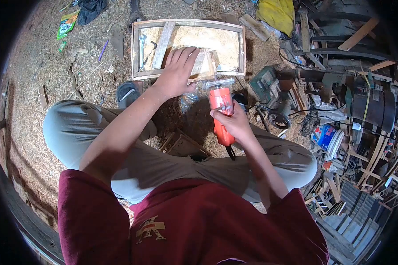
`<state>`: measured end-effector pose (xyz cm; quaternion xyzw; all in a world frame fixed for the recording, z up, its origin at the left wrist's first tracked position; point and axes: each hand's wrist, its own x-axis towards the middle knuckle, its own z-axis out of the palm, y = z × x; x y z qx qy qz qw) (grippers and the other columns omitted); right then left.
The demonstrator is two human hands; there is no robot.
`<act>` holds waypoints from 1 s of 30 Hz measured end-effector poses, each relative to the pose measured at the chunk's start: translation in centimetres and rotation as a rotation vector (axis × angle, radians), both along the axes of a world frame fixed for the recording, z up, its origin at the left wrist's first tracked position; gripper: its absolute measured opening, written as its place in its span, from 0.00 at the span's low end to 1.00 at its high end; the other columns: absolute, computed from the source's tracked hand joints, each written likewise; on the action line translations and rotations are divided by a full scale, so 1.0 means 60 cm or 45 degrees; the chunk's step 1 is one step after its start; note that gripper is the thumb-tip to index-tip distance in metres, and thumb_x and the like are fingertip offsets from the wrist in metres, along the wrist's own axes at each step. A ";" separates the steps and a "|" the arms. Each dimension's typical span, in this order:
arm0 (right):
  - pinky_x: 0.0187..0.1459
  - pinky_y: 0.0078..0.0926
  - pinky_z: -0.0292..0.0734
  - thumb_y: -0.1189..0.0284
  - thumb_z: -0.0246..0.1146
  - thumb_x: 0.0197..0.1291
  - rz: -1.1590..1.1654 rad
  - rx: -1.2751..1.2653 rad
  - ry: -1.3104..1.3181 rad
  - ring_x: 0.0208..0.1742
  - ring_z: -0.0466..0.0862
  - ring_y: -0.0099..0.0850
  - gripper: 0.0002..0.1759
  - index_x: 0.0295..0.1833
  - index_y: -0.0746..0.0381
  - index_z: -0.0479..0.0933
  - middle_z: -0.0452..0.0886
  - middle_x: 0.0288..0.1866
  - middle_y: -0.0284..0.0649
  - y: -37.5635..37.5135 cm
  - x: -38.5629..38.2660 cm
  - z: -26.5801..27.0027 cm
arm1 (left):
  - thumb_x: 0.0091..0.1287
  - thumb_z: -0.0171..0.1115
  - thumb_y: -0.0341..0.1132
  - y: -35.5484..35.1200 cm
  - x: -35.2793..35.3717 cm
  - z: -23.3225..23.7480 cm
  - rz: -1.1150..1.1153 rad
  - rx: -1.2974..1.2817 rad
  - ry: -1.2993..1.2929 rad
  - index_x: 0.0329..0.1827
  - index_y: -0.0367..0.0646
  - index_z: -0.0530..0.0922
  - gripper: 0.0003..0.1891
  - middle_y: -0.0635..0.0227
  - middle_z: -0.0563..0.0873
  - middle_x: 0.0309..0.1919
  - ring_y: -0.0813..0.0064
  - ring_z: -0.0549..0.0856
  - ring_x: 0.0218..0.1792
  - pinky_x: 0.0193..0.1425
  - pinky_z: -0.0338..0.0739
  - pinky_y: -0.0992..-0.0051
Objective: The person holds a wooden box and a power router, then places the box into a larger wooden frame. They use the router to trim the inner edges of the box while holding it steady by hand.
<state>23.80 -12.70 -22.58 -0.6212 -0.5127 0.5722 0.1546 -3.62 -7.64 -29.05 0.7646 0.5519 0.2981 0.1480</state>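
My right hand (pixel 235 122) is wrapped round a red-orange trim router (pixel 220 96). The router's clear base plate (pixel 219 83) is up against the near edge of a wooden piece (pixel 204 65); its bit cannot be made out. My left hand (pixel 177 70) lies on the left part of that piece, fingers stretched out and thumb near the front edge. Under the wood is a low wooden-framed work surface (pixel 188 22) covered with sawdust. On its left side lie a pale wooden strip (pixel 163 44) and a wrench (pixel 142 48).
Sawdust covers the ground (pixel 93 84) around my crossed legs. A green metal machine (pixel 266 84), black cables, a handwheel (pixel 279 119) and a white-and-blue bucket (pixel 329 139) stand at right, beside piled wood scraps. A yellow sack (pixel 276 15) lies at the back. A small wooden frame (pixel 185 145) sits between my legs.
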 end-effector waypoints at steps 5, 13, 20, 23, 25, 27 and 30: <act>0.55 0.30 0.84 0.61 0.85 0.64 0.013 0.016 -0.037 0.49 0.87 0.23 0.29 0.60 0.65 0.81 0.90 0.49 0.36 0.002 0.001 -0.002 | 0.49 0.85 0.35 0.000 0.000 -0.003 -0.004 0.008 0.009 0.89 0.37 0.61 0.61 0.49 0.69 0.82 0.44 0.67 0.84 0.91 0.57 0.45; 0.56 0.30 0.84 0.62 0.84 0.65 0.016 0.033 -0.005 0.49 0.88 0.24 0.28 0.60 0.65 0.81 0.90 0.50 0.36 0.002 0.002 -0.005 | 0.50 0.85 0.36 -0.001 0.001 0.000 0.002 -0.003 0.038 0.89 0.38 0.60 0.60 0.49 0.68 0.83 0.44 0.67 0.84 0.91 0.57 0.45; 0.56 0.28 0.84 0.66 0.83 0.66 -0.059 0.055 0.127 0.49 0.88 0.22 0.25 0.61 0.64 0.81 0.90 0.50 0.35 -0.003 0.007 -0.013 | 0.51 0.85 0.37 -0.002 0.002 -0.004 0.009 -0.017 0.039 0.90 0.37 0.59 0.61 0.48 0.68 0.83 0.44 0.66 0.85 0.92 0.56 0.44; 0.56 0.28 0.84 0.67 0.83 0.67 -0.067 0.083 0.068 0.49 0.88 0.22 0.25 0.61 0.64 0.81 0.90 0.51 0.35 -0.008 0.014 -0.010 | 0.51 0.85 0.38 0.000 0.001 -0.005 0.019 -0.020 0.042 0.90 0.37 0.58 0.62 0.48 0.69 0.83 0.44 0.65 0.85 0.92 0.55 0.44; 0.56 0.28 0.84 0.67 0.83 0.67 -0.059 0.086 0.057 0.49 0.88 0.22 0.25 0.61 0.64 0.81 0.90 0.51 0.35 -0.011 0.016 -0.009 | 0.50 0.85 0.38 0.000 0.003 -0.004 0.024 -0.024 0.045 0.91 0.37 0.58 0.63 0.48 0.69 0.83 0.44 0.66 0.85 0.92 0.55 0.44; 0.56 0.28 0.84 0.66 0.84 0.66 -0.047 0.093 0.044 0.49 0.88 0.22 0.25 0.61 0.64 0.81 0.90 0.51 0.35 -0.011 0.019 -0.010 | 0.50 0.86 0.38 0.001 0.004 -0.001 0.028 -0.042 0.056 0.91 0.37 0.58 0.63 0.48 0.69 0.83 0.44 0.66 0.84 0.92 0.56 0.44; 0.57 0.28 0.84 0.65 0.84 0.66 -0.021 0.104 0.033 0.49 0.88 0.22 0.26 0.60 0.65 0.81 0.91 0.51 0.36 -0.011 0.019 -0.011 | 0.51 0.88 0.40 -0.001 0.004 0.008 0.024 -0.074 0.106 0.90 0.35 0.58 0.64 0.47 0.69 0.82 0.45 0.66 0.85 0.93 0.55 0.44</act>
